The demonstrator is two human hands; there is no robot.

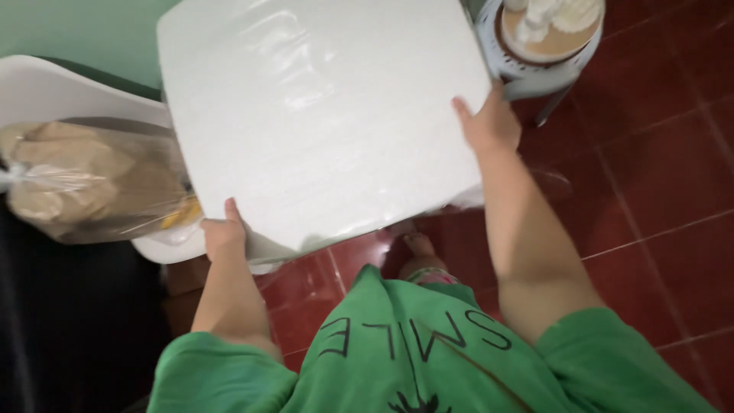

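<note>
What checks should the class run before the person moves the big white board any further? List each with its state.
1. Left hand grips the white board at its near corner: ok.
2. Right hand holds the right edge: ok.
3. Board apart from the stool with items on top: not ok, very close.
4. Clear plastic bag on the white chair clear of the board: cannot tell.
5. Red tiled floor underfoot clear: ok.
</note>
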